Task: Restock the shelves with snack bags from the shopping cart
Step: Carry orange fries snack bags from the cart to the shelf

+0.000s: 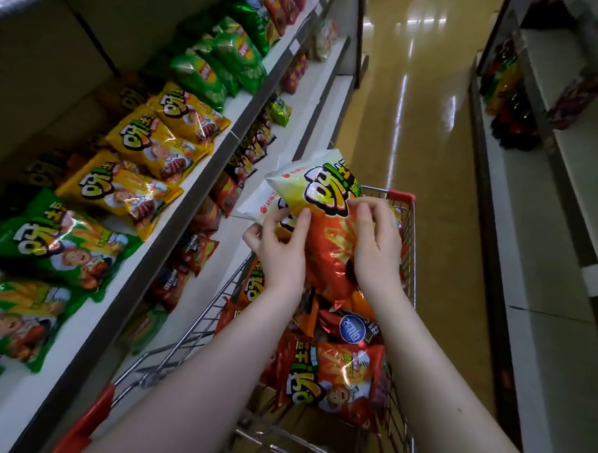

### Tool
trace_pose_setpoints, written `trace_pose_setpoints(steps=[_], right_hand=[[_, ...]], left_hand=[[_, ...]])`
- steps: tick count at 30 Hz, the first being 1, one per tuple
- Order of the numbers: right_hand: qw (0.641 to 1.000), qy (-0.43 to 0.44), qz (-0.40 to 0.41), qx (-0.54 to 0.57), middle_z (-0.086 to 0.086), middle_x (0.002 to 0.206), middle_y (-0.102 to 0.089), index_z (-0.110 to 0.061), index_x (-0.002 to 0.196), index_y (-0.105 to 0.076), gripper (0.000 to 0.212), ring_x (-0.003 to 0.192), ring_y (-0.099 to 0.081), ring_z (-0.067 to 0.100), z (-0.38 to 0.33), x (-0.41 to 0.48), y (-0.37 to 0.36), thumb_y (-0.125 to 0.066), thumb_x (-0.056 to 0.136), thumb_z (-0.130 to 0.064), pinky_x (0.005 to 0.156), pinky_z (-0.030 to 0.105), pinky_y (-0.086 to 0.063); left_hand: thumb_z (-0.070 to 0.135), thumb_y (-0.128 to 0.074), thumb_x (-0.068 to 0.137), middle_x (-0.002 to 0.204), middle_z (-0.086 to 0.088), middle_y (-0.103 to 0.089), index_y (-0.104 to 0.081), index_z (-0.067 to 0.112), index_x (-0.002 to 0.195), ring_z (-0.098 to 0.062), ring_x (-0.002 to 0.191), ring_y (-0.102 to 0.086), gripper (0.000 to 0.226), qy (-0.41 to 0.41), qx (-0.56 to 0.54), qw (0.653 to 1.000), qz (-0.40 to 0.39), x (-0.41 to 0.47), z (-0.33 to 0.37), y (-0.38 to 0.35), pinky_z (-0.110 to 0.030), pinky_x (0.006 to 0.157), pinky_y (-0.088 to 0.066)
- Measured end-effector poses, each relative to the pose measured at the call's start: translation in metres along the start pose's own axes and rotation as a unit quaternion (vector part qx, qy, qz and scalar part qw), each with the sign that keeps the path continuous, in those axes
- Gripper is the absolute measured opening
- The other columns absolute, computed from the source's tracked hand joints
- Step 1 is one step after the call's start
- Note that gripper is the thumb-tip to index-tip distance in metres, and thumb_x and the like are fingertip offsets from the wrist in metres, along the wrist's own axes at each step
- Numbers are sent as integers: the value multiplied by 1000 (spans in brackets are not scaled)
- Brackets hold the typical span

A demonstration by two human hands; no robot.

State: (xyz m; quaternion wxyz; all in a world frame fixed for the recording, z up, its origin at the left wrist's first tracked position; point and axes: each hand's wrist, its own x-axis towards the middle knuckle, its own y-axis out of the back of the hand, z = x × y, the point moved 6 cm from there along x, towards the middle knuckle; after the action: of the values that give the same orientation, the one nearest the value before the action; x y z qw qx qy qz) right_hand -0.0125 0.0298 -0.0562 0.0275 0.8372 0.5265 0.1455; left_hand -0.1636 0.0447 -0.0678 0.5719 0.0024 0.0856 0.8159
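A red snack bag (pixel 328 238) is held just above the shopping cart (pixel 409 265), the right hand (pixel 375 246) pinching its edge and the left hand (pixel 279 253) with its grip curled round a second bag (pixel 259 205) behind it, so lifting looks done and next both need carrying left onto the lower shelf (pixel 315 124).

the big outlined lettering "呀!土豆" stands on the red and white bag (pixel 326 207) at the centre of the frame. the same lettering is on the yellow bags (pixel 138 188) and green bags (pixel 64 243) on the shelf (pixel 169 227) at left, and on the red bag (pixel 332 378) in the cart (pixel 400 196) at lower centre. the round red lay's logo sits on the bright green bags (pixel 229 59) at upper centre. the blue round label (pixel 351 328) on a dark bag in the cart is too blurred to read.
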Motion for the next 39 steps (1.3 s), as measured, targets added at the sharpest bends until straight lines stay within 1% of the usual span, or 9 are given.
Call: trace_pose_setpoints(steps=[6, 9, 13, 17, 21, 25, 29, 34, 39], right_hand=[[993, -99, -61, 33, -4, 111, -44, -21, 126, -53, 40, 100, -51, 11, 7, 10, -2, -63, 89, -33, 90, 25, -44], [984, -122, -125, 37, 2, 110, -51, -24, 105, -57, 34, 108, -54, 21, 7, 8, -10, -62, 80, -48, 95, 34, -45], [967, -153, -171, 113, 9, 100, -60, -22, 94, -44, 24, 92, -62, 22, 2, -1, -26, -61, 87, -39, 76, 30, -51], [965, -154, -172, 128, -2, 89, -58, -15, 110, -42, 21, 63, -60, -6, -7, -4, -33, -51, 95, -26, 53, 10, -46], [970, -138, -164, 112, -1, 112, -54, -19, 134, -40, 42, 96, -58, 10, -25, -7, -43, -47, 96, -34, 68, 19, -45], [976, -91, -170, 97, 0, 113, -56, -21, 126, -48, 51, 104, -54, 17, -54, -15, -63, -50, 82, -47, 81, 29, -43], [977, -52, -181, 99, -4, 103, -58, -15, 122, -49, 36, 93, -59, 11, -79, -28, -82, -53, 94, -38, 72, 20, -43], [964, -16, -247, 95, -7, 103, -59, -15, 126, -44, 48, 90, -60, 6, -126, -77, -126, -55, 90, -46, 73, 18, -48], [940, 7, -321, 119, -8, 107, -59, -22, 126, -37, 52, 90, -62, 4, -173, -147, -169, -59, 86, -48, 71, 20, -49]], left_hand=[[39, -68, 84, 114, 5, -31, -60, 21, 100, 30, 79, -39, 26, -11, 15, 1000, 5, 3, 5, 21, -5, 71, -41], [37, -68, 84, 114, 6, -31, -59, 21, 96, 37, 77, -34, 22, -14, 16, 1000, 5, -1, 10, 31, 5, 61, -35], [38, -62, 88, 117, 4, -34, -56, 20, 93, 15, 95, -41, 20, -20, 4, 999, 25, -7, 17, 49, 1, 72, -34], [35, -64, 88, 117, 1, -36, -47, 24, 82, -8, 112, -42, 21, -34, -18, 993, 110, -6, 24, 83, -21, 95, -25], [22, -69, 85, 105, 2, -34, -33, 29, 80, -8, 101, -40, 37, -82, 36, 981, 173, -6, 34, 126, -19, 87, -29], [19, -58, 93, 113, 0, -34, -31, 23, 94, -12, 117, -33, 28, -98, 21, 975, 198, -13, 42, 167, -11, 85, -27], [20, -52, 97, 126, 0, -35, -33, 20, 115, -8, 111, -33, 26, -134, 58, 964, 221, -25, 55, 198, 1, 80, -23], [33, -47, 99, 153, 1, -20, -27, 37, 144, 8, 117, -22, 50, -125, 69, 960, 242, -59, 61, 271, -15, 96, -16], [37, -49, 97, 151, -3, -19, -28, 42, 144, -6, 123, -27, 52, -117, 76, 945, 296, -106, 60, 354, -23, 97, -22]])
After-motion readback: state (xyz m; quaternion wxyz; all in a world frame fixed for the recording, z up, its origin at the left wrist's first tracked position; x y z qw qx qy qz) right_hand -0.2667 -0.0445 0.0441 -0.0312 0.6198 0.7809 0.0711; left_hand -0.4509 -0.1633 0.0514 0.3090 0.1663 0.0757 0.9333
